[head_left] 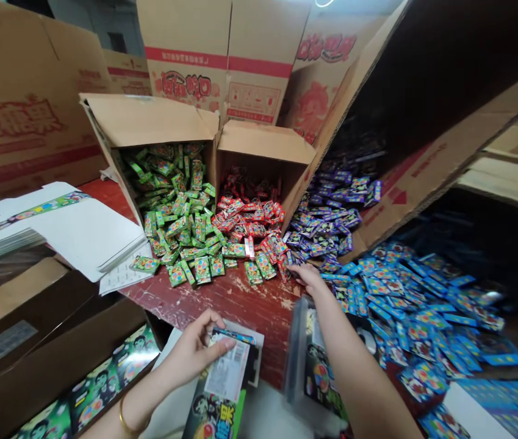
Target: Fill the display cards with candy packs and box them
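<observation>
Gripping the box's (pixel 213 399) far end are left fingers (pixel 212 317); right fingers (pixel 299 271), hold unclear, rest beside packets (pixel 273 247).

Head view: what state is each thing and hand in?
Left hand: gripping black-and-green printed cardboard box
Box: upper end open, small blue packet showing there
Right hand: at small red packets, grip unclear
Brown cardboard carton of small green packets: open, contents spilled out
Neighbouring brown carton of red packets: open, contents spilled out
Small purple packets: loose, heaped
Small blue packets: loose, heaped

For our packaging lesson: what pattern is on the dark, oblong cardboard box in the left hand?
The box bears cartoon faces and yellow lettering, clearest in head view.
</observation>
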Tool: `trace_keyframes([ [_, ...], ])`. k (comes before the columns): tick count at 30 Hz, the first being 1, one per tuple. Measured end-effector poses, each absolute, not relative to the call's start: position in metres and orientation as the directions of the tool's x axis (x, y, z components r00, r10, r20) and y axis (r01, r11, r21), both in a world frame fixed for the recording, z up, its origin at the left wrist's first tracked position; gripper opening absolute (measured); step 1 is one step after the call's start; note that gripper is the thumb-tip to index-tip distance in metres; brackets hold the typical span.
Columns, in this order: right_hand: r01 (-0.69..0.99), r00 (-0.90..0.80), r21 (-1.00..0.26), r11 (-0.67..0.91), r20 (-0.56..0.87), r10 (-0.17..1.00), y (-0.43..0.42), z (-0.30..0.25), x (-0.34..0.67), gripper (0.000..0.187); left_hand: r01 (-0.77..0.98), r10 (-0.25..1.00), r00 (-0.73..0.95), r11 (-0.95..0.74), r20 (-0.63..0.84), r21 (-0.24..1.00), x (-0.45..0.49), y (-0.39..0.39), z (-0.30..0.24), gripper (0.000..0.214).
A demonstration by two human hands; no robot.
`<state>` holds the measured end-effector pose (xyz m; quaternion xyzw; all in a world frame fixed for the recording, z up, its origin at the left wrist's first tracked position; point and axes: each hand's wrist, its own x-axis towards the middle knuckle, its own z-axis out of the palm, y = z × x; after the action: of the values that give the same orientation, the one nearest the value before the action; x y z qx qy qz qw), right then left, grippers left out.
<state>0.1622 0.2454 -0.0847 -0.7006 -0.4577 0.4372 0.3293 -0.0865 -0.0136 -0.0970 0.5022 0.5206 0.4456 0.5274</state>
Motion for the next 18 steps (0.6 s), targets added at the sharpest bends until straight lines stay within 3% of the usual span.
trace_keyframes([
  [3,0.256,0.052,-0.918,-0.302,-0.299,0.953,0.200,-0.063,0.157,0.024,0.138,0.993,0.073,0.080,-0.091,0.987,-0.090,-0.015,-0.087,0.033],
  [6,0.165,-0.189,-0.966,-0.200,-0.230,0.955,0.128,-0.040,0.148,0.042,0.147,0.991,0.089,0.082,-0.096,0.986,-0.089,-0.015,-0.085,0.031],
  [8,0.078,-0.478,-0.997,0.013,-0.025,0.878,0.083,-0.030,0.143,0.046,0.127,0.987,0.113,0.100,-0.114,0.987,-0.085,-0.017,-0.086,0.030],
  [10,0.070,-0.637,-0.989,0.129,0.056,0.769,0.052,-0.025,0.139,0.042,0.105,0.983,0.137,0.109,-0.123,0.988,-0.081,-0.020,-0.085,0.030],
  [12,0.089,-0.686,-0.984,0.155,0.052,0.725,0.038,-0.025,0.138,0.040,0.083,0.981,0.154,0.108,-0.120,0.991,-0.078,-0.023,-0.082,0.029],
  [18,0.054,-0.666,-0.985,0.163,0.086,0.741,0.037,-0.032,0.137,0.040,0.026,0.982,0.159,0.104,-0.106,0.994,-0.075,-0.029,-0.076,0.027],
])
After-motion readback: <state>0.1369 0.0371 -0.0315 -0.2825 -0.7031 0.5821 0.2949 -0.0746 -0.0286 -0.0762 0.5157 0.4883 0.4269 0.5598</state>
